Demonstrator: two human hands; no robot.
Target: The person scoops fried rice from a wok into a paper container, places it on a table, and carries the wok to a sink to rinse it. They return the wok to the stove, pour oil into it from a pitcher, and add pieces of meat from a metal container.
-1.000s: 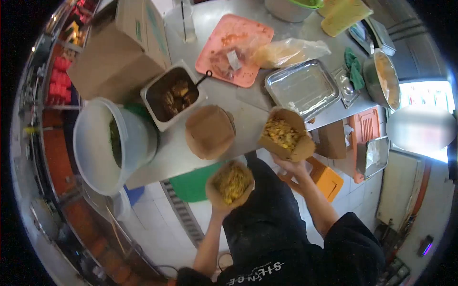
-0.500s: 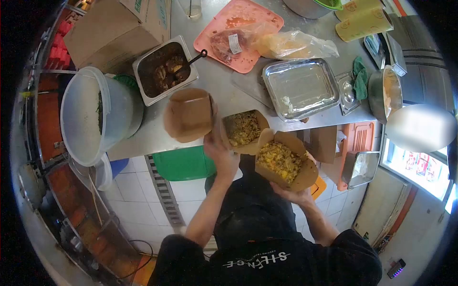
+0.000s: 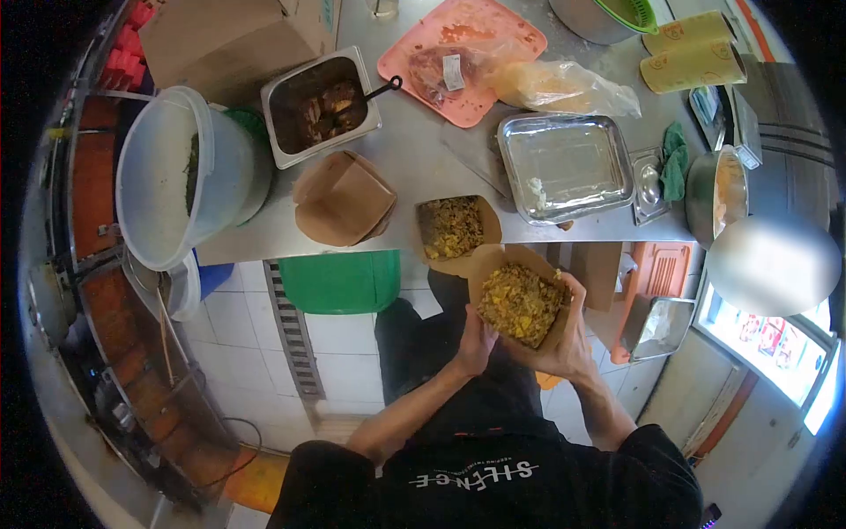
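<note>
White floor tiles show far below, and a long grey tabletop (image 3: 414,167) runs across the top of the view. A person stands close to its near edge and holds a brown paper box of yellow rice (image 3: 520,304) in front of the body, off the tabletop and just below its edge. The left hand (image 3: 477,342) is pressed flat against the box's left side, fingers together. The right hand (image 3: 564,339) is cupped under and around the right side, with the fingers curled up over the rim. The box is full, and its flaps still stand open. A second filled box (image 3: 454,229) sits open right at the tabletop's near edge, almost touching the held one. A third brown box (image 3: 344,198) sits to its left with its flaps folded down. So it looks like the filling is done, and two boxes still need closing. Farther back are a metal pan of dark saucy food (image 3: 322,106) with a ladle in it, an almost empty silver tray (image 3: 568,163), a pink cutting board (image 3: 463,53) and a big white bucket (image 3: 172,176). The tabletop is crowded at the back, but bare spots lie near the front edge. A green bin (image 3: 339,280) stands under the tabletop, near the person's legs.
</note>
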